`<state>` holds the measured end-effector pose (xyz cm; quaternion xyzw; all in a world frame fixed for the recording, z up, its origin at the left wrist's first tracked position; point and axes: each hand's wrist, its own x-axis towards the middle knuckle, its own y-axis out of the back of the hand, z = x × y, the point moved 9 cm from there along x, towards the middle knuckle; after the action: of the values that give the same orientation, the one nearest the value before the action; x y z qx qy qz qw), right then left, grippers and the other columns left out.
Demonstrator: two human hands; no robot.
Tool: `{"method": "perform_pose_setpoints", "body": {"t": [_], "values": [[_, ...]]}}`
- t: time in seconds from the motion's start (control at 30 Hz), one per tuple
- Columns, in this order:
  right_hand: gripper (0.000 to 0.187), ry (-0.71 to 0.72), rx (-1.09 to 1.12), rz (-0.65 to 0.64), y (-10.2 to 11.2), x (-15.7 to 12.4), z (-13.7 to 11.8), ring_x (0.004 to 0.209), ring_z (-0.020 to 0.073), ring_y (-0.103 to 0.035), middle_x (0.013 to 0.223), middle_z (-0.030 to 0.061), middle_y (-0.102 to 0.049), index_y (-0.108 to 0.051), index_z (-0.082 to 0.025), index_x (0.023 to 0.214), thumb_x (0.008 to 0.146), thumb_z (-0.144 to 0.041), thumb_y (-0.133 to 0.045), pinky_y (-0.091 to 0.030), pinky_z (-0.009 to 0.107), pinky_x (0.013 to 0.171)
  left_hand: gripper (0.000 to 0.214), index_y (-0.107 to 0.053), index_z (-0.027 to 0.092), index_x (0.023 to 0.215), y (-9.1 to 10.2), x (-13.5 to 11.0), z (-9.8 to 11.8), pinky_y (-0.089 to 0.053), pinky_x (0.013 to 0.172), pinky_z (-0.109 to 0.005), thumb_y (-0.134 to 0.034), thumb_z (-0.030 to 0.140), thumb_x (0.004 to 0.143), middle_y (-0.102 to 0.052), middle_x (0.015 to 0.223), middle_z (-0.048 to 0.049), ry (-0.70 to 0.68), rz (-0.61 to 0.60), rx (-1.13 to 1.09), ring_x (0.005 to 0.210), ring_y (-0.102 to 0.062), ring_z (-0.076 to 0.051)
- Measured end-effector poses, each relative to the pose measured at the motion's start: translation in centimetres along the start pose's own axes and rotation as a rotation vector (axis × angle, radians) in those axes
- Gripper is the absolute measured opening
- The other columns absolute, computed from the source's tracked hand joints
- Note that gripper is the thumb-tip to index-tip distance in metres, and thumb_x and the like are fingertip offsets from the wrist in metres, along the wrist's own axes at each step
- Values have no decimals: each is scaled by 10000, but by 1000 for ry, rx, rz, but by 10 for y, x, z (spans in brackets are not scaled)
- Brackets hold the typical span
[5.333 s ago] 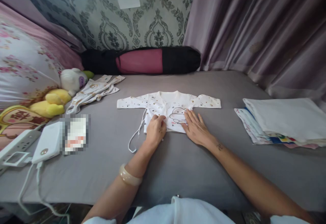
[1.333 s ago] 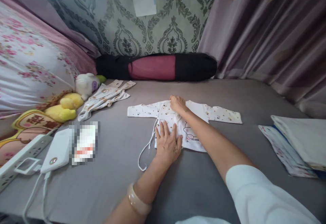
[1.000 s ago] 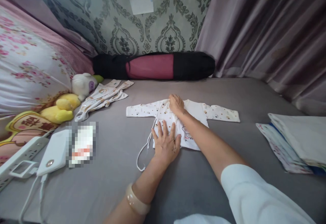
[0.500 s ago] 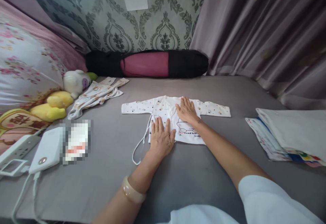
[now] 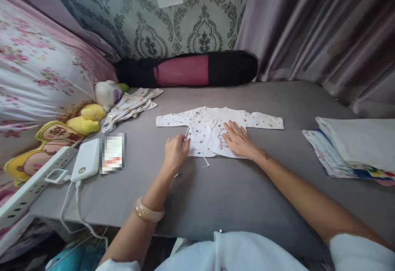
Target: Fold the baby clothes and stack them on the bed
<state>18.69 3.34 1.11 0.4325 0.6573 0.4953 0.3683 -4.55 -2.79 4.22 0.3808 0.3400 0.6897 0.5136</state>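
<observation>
A small white baby shirt [image 5: 200, 133] with a scattered print lies spread flat, its sleeves stretched out to both sides. At its left side seam, my left hand [image 5: 177, 149] is closed on a thin white tie string [image 5: 187, 131]. The string's tail shows below the hand. My right hand [image 5: 239, 138] rests flat, fingers extended, on the right front panel and partly covers a printed cartoon figure. A second tie string [image 5: 207, 164] pokes out below the bottom hem.
Another printed baby garment [image 5: 132, 106] lies at the back left beside plush toys [image 5: 106, 94]. A white power bank [image 5: 86, 160] and a power strip [image 5: 21, 205] with cables are on the left. Folded cloths [image 5: 354, 147] are stacked right. A long black-and-red bag [image 5: 185, 70] lies along the wall.
My left hand has left the shirt front, moved left and closed on the tie string. My right hand has slid down the panel towards the hem. The view has shifted a little.
</observation>
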Motion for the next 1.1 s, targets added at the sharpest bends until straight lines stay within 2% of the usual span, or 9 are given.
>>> {"method": "perform_pose_setpoints", "body": {"t": [0.07, 0.17, 0.47, 0.57, 0.67, 0.73, 0.83, 0.93, 1.1], "values": [[616, 43, -30, 36, -2, -18, -5, 1481, 274, -150, 1605, 139, -196, -285, -156, 1527, 991, -446, -199, -164, 504, 1187, 178, -646, 185, 919, -1, -6, -12, -471, 826, -359, -561, 339, 889, -699, 852, -66, 87, -104, 13, 851, -639, -225], [604, 83, -78, 92, -5, -33, -10, 1477, 281, -167, 1599, 136, -217, -318, -171, 1519, 993, -454, -225, -166, 507, 1185, 195, -620, 184, 970, -5, -13, -13, -461, 738, -314, -599, 346, 862, -693, 842, -53, 128, -168, -24, 802, -634, -205], [604, 96, -123, 128, -5, -36, -15, 1476, 292, -164, 1590, 160, -229, -334, -148, 1513, 1004, -456, -232, -157, 506, 1182, 297, -528, 186, 1140, -11, -14, -15, -443, 693, -293, -565, 281, 861, -663, 842, -28, 144, -247, -15, 803, -615, -199], [602, 94, -116, 132, -6, -36, -14, 1479, 286, -151, 1594, 154, -221, -332, -158, 1514, 1005, -465, -234, -150, 506, 1184, 297, -512, 167, 1159, -4, -13, -6, -461, 778, -344, -528, 252, 874, -666, 874, -59, 23, -208, 119, 876, -618, -232], [602, 91, -90, 127, -6, -36, -14, 1480, 284, -147, 1594, 152, -221, -335, -162, 1513, 1006, -471, -234, -149, 502, 1185, 277, -527, 146, 1149, 0, -9, 24, -450, 891, -426, -498, 247, 892, -662, 996, -130, -197, -100, 241, 998, -600, -278], [599, 88, -70, 127, -4, -36, -15, 1478, 281, -158, 1593, 149, -227, -337, -164, 1512, 1006, -468, -237, -155, 496, 1185, 289, -524, 152, 1182, -8, -9, 52, -440, 955, -449, -461, 280, 930, -641, 1133, -161, -371, -72, 199, 1102, -576, -282], [578, 73, -70, 174, 4, -40, -15, 1478, 279, -163, 1594, 145, -228, -342, -161, 1509, 1009, -431, -236, -140, 510, 1185, 383, -482, 169, 1304, -34, -12, 90, -372, 1083, -459, -410, 344, 971, -518, 1398, -164, -590, -153, 112, 1353, -420, -272], [581, 46, -89, 219, 10, -44, -11, 1479, 283, -157, 1596, 152, -215, -338, -118, 1506, 1009, -402, -238, -117, 513, 1189, 520, -405, 150, 1421, -65, -13, 103, -288, 1152, -473, -370, 427, 982, -346, 1546, -162, -619, -298, 163, 1476, -209, -281], [637, -37, -77, 156, 0, -44, 3, 1473, 294, -177, 1587, 175, -219, -307, -52, 1506, 1000, -435, -254, -140, 506, 1187, 600, -338, 163, 1489, -84, -14, 96, -263, 1161, -474, -274, 493, 992, -269, 1585, -143, -595, -438, 280, 1480, -191, -275]]}}
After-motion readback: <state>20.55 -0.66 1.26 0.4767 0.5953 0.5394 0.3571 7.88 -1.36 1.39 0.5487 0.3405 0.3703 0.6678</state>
